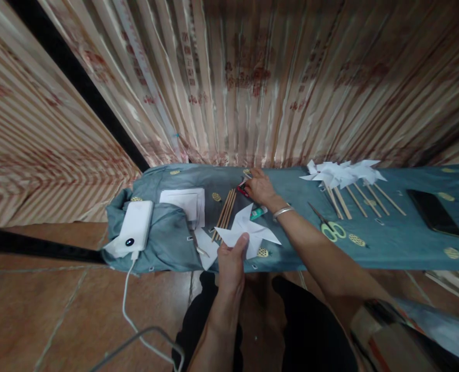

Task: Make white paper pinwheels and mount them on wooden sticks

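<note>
My left hand (232, 258) pinches a white folded-paper pinwheel (252, 231) between thumb and fingers, with the thumb lying near its middle. Farther back on the cloth, my right hand (260, 187) has its fingers curled round a small red object (242, 190), mostly covered, whose kind I cannot make out. A green and white item (258, 212) lies just under that wrist, partly behind the pinwheel. Several thin wooden sticks (226, 212) rest beside the pinwheel on the left. White paper scraps and a pen-like stick (203, 251) are near my left hand.
On the blue-grey cloth (291, 181) at left are a stack of white paper (185, 201) and a white power bank (136, 227) with a hanging cable. To the right lie green-handled scissors (332, 228), several finished pinwheels (339, 174) on sticks, and a black phone (434, 212).
</note>
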Action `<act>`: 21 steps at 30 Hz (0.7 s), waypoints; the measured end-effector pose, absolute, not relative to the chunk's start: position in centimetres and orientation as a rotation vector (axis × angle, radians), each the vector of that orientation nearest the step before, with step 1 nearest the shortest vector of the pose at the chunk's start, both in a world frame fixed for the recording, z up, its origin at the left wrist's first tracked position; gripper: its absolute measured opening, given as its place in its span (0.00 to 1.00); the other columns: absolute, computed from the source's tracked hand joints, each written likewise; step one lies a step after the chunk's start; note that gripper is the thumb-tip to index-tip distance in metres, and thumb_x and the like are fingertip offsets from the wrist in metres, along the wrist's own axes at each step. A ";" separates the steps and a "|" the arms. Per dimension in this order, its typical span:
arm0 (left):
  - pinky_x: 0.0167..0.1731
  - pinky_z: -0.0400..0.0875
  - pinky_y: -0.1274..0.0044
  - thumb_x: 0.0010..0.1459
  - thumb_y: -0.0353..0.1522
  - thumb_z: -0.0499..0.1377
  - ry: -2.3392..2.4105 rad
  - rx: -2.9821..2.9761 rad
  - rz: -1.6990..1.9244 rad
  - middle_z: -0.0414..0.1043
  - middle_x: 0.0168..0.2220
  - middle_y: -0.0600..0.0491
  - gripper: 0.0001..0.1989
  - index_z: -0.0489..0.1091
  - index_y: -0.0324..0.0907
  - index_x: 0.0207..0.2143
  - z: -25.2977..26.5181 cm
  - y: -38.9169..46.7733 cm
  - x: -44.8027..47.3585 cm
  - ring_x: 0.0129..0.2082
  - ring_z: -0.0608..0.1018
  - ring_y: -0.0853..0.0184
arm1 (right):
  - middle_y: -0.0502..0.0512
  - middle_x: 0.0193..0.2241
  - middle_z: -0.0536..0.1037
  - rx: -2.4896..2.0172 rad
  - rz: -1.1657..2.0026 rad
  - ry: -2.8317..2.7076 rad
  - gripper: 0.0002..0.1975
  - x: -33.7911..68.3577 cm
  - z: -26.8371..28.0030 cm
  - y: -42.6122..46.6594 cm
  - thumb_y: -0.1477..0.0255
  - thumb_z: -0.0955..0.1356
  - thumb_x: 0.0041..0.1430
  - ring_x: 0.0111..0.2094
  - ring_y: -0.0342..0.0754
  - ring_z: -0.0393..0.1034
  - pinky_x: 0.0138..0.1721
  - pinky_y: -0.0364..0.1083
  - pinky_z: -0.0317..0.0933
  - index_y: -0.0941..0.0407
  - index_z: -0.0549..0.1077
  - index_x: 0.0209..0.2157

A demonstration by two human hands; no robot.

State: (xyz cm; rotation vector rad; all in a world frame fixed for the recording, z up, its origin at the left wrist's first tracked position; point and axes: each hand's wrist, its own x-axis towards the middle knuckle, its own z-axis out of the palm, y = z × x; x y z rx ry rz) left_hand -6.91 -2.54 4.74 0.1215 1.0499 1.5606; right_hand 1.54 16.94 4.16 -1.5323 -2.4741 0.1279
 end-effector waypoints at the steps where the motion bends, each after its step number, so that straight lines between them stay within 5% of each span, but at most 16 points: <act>1: 0.44 0.74 0.68 0.32 0.35 0.73 1.051 0.118 1.556 0.81 0.33 0.46 0.21 0.75 0.36 0.30 4.8 -2.5 -7.0 0.38 0.82 0.57 | 0.70 0.55 0.68 -1.540 0.133 -2.479 0.11 1.4 3.9 17.1 0.74 0.64 0.58 0.61 0.61 0.53 0.56 0.57 0.56 0.62 0.78 0.35; 21: 0.38 0.76 0.68 0.33 0.37 0.74 1.030 0.124 1.536 0.81 0.31 0.45 0.22 0.76 0.34 0.32 4.5 -2.8 -7.7 0.32 0.82 0.57 | 0.68 0.46 0.76 -1.541 0.200 -2.368 0.13 0.3 2.4 18.2 0.78 0.63 0.55 0.55 0.55 0.63 0.57 0.51 0.56 0.63 0.80 0.34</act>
